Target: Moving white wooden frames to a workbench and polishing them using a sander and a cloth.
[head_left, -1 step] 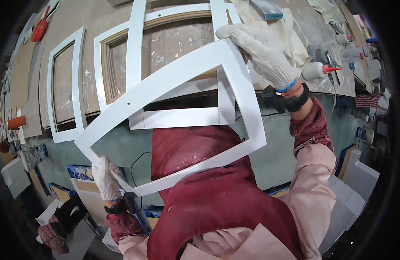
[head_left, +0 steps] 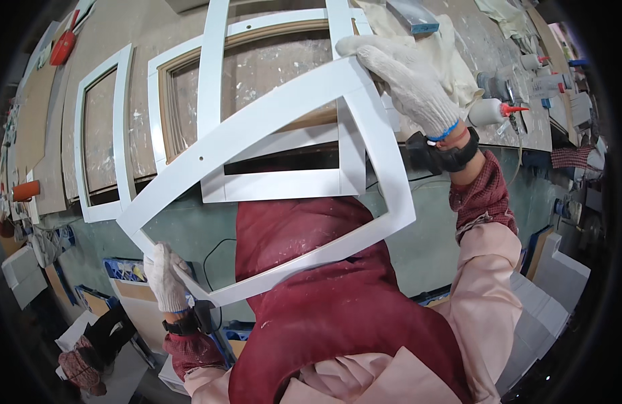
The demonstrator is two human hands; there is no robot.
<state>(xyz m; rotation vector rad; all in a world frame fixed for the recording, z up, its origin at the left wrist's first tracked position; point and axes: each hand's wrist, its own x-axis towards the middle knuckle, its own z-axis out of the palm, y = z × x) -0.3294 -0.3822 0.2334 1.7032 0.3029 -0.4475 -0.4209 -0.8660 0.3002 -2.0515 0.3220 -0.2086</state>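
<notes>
Head view: white frame [head_left: 270, 195] is gripped at opposite corners by gloved left hand [head_left: 166, 276] & right hand [head_left: 408, 81] (both closed); it's best kept level above table [head_left: 459, 40].

— What does the workshop look like?

— A long desk [head_left: 122, 27] with a worn, paint-spattered brown top, under even light. White frames [head_left: 102, 135] lie flat on it.

— And on its far right end?

— Glue bottles [head_left: 493, 111] with red nozzles, a crumpled pale cloth [head_left: 452, 60], a blue-edged block [head_left: 412, 17].

— Below?

— A grey-green desk front [head_left: 189, 229]; boxes and white boards [head_left: 546, 283] crowd the floor.
</notes>
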